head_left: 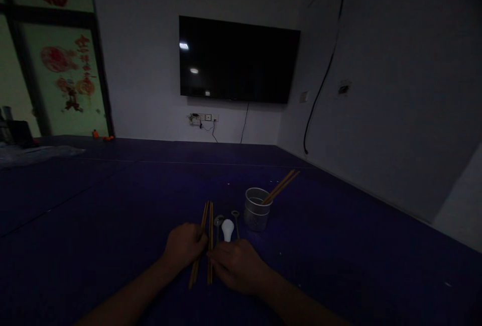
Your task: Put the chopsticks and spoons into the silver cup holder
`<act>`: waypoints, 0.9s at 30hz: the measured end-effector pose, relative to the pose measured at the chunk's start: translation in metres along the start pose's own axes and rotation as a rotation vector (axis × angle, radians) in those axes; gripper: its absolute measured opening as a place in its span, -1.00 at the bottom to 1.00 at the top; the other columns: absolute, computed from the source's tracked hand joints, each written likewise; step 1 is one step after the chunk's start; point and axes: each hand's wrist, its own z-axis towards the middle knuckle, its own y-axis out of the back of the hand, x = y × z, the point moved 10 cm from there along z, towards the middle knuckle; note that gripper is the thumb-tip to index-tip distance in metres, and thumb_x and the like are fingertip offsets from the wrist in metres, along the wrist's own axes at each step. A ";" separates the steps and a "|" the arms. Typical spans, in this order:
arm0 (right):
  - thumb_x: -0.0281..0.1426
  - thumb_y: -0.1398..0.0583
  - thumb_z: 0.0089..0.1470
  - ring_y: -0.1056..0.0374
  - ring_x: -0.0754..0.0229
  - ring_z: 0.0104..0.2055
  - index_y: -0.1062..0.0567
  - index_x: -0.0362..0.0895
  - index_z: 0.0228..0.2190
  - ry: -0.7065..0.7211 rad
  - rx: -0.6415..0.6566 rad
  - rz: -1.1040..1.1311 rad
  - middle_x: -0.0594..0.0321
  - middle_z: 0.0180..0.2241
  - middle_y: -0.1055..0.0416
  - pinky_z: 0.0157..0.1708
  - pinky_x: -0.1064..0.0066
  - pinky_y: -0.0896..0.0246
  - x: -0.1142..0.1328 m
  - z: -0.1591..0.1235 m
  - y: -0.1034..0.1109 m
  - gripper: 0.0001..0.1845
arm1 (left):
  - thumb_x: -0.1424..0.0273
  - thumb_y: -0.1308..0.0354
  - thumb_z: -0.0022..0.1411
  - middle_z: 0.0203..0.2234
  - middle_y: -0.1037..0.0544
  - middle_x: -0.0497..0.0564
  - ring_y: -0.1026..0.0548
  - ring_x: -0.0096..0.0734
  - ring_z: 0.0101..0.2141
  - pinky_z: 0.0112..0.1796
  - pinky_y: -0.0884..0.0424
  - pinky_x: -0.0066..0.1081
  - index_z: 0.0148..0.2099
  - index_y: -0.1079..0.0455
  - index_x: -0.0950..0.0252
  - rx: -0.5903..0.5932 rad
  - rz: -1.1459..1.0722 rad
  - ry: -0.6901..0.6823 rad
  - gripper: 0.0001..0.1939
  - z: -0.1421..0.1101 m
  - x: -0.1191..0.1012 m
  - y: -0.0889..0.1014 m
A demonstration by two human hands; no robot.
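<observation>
Low over the purple surface, my left hand (pixel 187 242) is closed on a pair of wooden chopsticks (pixel 194 272), which slant slightly. Just to its right, my right hand (pixel 241 267) has its fingertips closed at a second pair of chopsticks (pixel 210 215). That hand covers the handle ends of a white spoon (pixel 227 227) and two metal pieces beside it: a spoon (pixel 219 221) on the left and a thinner round-ended utensil (pixel 235 214) on the right. Beyond them stands a metal cup (pixel 256 218), upright, with chopsticks (pixel 281 186) leaning out to the right.
The purple floor covering (pixel 124 215) reaches the walls. A television (pixel 239 60) hangs above wall sockets (pixel 203 118). A black cable (pixel 320 87) runs down the right wall. Clear plastic sheeting (pixel 37 153) and orange objects (pixel 101 136) lie near the glass door at left.
</observation>
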 end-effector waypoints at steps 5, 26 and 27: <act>-0.43 0.03 0.14 -0.34 0.28 -0.43 -0.39 -0.14 -0.34 0.002 0.010 0.007 0.25 -0.40 -0.45 -0.55 0.47 -0.05 0.000 0.001 0.000 -0.80 | 0.27 0.14 0.18 -0.51 -0.53 0.02 -0.49 -0.35 -0.41 -0.41 -0.24 -0.46 -0.43 -0.42 0.26 0.000 0.012 0.010 -0.65 0.000 0.001 -0.001; -0.42 0.02 0.16 -0.34 0.29 -0.43 -0.38 -0.13 -0.34 -0.031 0.027 0.016 0.29 -0.38 -0.43 -0.54 0.47 -0.03 -0.002 0.001 0.001 -0.82 | 0.27 0.15 0.21 -0.51 -0.53 0.01 -0.48 -0.37 -0.45 -0.43 -0.21 -0.47 -0.43 -0.42 0.26 -0.007 -0.008 -0.043 -0.64 -0.001 -0.003 0.002; -0.41 0.02 0.15 -0.34 0.29 -0.42 -0.38 -0.13 -0.34 -0.034 0.032 0.020 0.28 -0.38 -0.43 -0.53 0.48 -0.04 -0.002 0.001 0.001 -0.82 | 0.28 0.15 0.22 -0.51 -0.53 0.02 -0.48 -0.36 -0.45 -0.43 -0.21 -0.47 -0.43 -0.42 0.26 -0.006 -0.005 -0.041 -0.64 -0.001 -0.003 0.001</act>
